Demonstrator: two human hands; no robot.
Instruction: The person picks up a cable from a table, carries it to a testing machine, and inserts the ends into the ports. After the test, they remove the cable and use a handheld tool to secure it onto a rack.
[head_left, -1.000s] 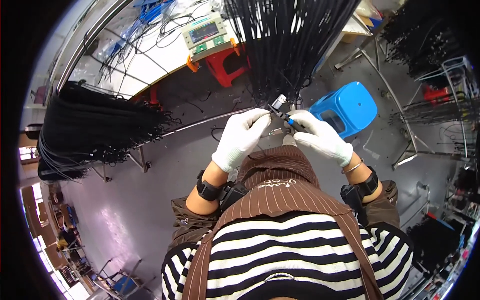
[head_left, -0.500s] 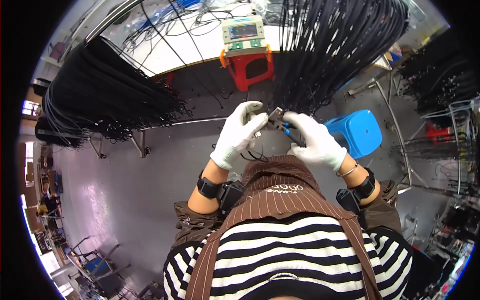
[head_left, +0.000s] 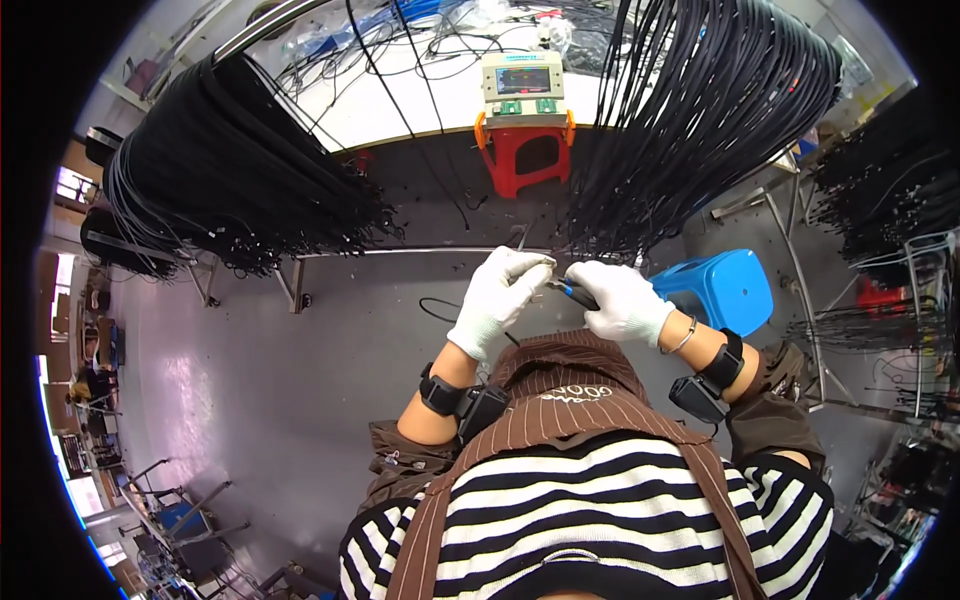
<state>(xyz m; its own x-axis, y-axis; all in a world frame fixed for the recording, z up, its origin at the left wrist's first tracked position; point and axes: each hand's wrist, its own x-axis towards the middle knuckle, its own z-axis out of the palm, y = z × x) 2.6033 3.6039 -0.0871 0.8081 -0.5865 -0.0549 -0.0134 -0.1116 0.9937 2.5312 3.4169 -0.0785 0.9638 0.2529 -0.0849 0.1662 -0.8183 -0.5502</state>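
Note:
My gloved left hand [head_left: 495,300] pinches the end of a black cable [head_left: 436,306]; the cable loops out beside the wrist and down towards the apron. Its tip is mostly hidden by the fingers. Close on the right, my gloved right hand [head_left: 628,302] is wrapped round pliers with blue and black handles [head_left: 578,293]. The jaws of the pliers point at the left fingertips, and whether they touch the cable end cannot be made out. Both hands are held in front of the brown striped apron [head_left: 570,385].
Thick bunches of black cables hang from metal racks at the left [head_left: 240,160] and right [head_left: 690,120]. Between them a beige tester with a screen [head_left: 522,82] stands on a red stool [head_left: 530,165]. A blue stool [head_left: 735,290] is beside my right arm. Behind is a white table [head_left: 385,100].
The pliers' jaws, in plain sight before, are now largely covered by the fingers. My hands have come closer together, and more of the cable loop shows beside the left wrist. The view has shifted slightly.

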